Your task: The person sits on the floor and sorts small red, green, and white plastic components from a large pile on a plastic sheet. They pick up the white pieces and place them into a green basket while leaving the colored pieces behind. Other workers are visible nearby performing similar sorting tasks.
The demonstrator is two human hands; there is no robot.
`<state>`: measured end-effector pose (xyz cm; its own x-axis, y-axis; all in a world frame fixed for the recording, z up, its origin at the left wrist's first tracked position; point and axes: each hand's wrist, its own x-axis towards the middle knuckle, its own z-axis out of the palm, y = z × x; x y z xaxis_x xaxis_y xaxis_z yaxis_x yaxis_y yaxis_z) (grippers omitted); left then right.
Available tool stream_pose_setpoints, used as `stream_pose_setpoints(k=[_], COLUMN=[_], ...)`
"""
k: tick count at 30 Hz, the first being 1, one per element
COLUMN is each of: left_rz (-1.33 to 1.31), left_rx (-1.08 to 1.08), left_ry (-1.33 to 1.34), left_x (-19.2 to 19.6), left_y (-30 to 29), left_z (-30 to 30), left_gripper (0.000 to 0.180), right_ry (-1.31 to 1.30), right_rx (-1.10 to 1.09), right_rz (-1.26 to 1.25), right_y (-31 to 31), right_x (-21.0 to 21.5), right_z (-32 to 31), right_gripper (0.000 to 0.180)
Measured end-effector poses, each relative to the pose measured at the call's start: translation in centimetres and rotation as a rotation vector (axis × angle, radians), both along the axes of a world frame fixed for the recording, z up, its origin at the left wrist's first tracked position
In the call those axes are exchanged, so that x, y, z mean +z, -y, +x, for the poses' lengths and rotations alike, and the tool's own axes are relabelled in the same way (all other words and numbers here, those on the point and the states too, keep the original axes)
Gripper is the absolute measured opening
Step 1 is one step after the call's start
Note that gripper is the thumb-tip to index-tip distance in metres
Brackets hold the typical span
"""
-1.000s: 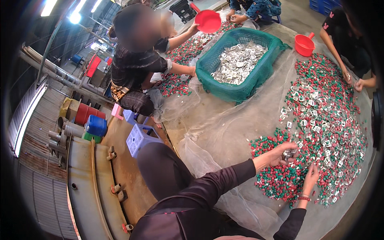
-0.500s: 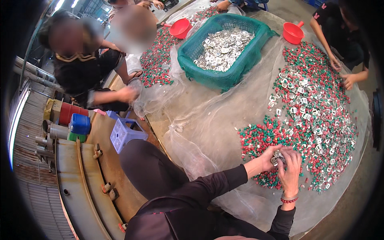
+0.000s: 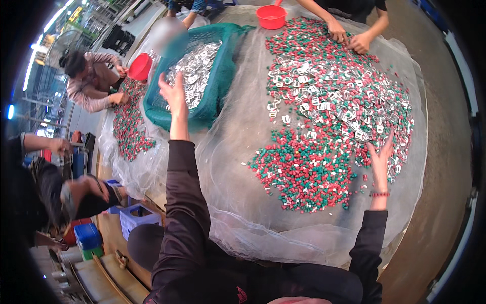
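Sheer white netting (image 3: pixel 253 152) covers the big work surface, wrinkled and gathered in folds at its near edge, with other people seated around it. On it lies a broad heap of small red and green plastic pieces (image 3: pixel 309 172) mixed with flat silvery metal clips (image 3: pixel 324 96), the clips thickest toward twelve o'clock of the heap. The right hand (image 3: pixel 380 159) rests at the heap's four o'clock edge, fingers spread wide and flat, palm down, holding nothing that I can see; the pieces lie from it toward nine and eleven o'clock, touching its fingertips. The left hand (image 3: pixel 174 93) is stretched far out toward eleven o'clock, open and loose-fingered, over the near rim of a green mesh basket (image 3: pixel 212 109) that holds a pile of the same shiny clips (image 3: pixel 195 68); whether anything is leaving its fingers cannot be told. So the right hand is nearer the mixed heap, the left nearer the basket. A red plastic scoop (image 3: pixel 140 66) sits at the basket's nine o'clock side, and a red bowl (image 3: pixel 271 16) stands at the heap's far end.
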<state>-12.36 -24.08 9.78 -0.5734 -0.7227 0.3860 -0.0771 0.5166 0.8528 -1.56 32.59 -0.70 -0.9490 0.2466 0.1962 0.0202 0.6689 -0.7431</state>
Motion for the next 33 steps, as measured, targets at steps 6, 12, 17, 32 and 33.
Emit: stream_pose_setpoints(k=[6,12,17,32,33], left_rz=[-0.271,-0.788,-0.491,0.981,0.748], left_rx=[-1.168,-0.904,-1.055,-1.221,-1.207], left_ry=[1.052,0.761,0.742,0.667,0.733], left_x=[-7.8,-18.9,-18.3,-12.0,-12.4], left_y=[-15.2,-23.4,-26.5,-25.8,-26.3], left_z=[-2.8,1.9,7.8,11.6,11.4], left_gripper=[0.054,0.049,0.030,0.021,0.024], right_ry=[0.309,0.207,0.119,0.533,0.537], right_rx=[-0.003,0.312,0.487,0.174,0.152], right_rz=[0.351,0.616,-0.043,-1.031,-1.033], right_y=[-1.9,3.1,7.9,5.4,5.2], right_x=[-6.6,-7.5,-6.1,-2.4,-2.5], right_z=[-3.8,-1.2,2.6,4.1,4.3], right_gripper=[0.110,0.064,0.029,0.026,0.022])
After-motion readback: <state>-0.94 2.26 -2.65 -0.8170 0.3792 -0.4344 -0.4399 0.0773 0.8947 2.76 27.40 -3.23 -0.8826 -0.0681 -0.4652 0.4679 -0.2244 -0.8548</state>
